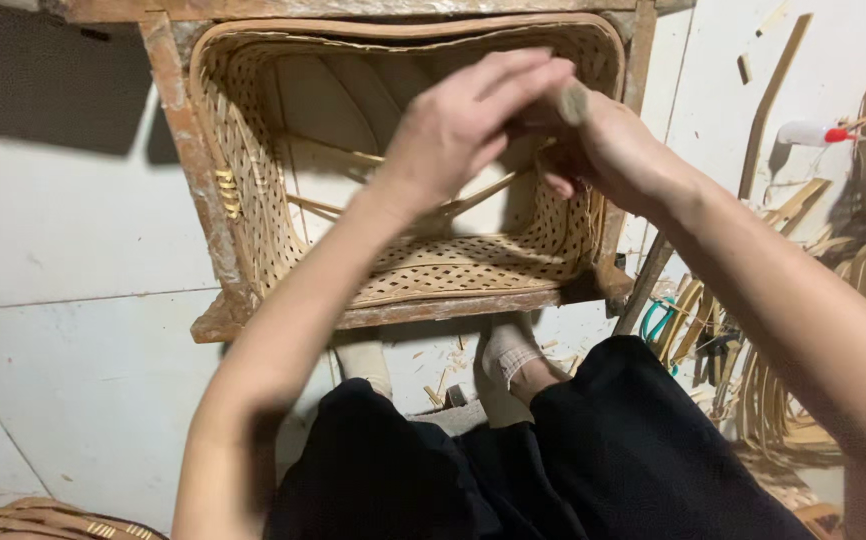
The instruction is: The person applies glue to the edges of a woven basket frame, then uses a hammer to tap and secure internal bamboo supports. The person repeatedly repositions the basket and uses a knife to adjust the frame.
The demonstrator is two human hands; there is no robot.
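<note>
A woven bamboo basket [253, 180] sits inside a worn wooden frame [188, 150] on the floor in front of me. My right hand [608, 150] is over the basket's right wall, shut on a tool with a round wooden handle [574, 101]. My left hand [463, 120] reaches across the basket's opening with its fingers stretched out together, their tips against the handle's end. What lies under its palm is hidden. Thin bamboo strips [318, 207] cross the inside of the basket.
Loose bamboo strips [853, 290] pile up at the right beside a white bottle with a red cap [813, 133] and a green-handled tool [658, 320]. Another woven piece [43, 520] shows at the bottom left. My black-clad knees and socked feet [508, 355] are below the frame.
</note>
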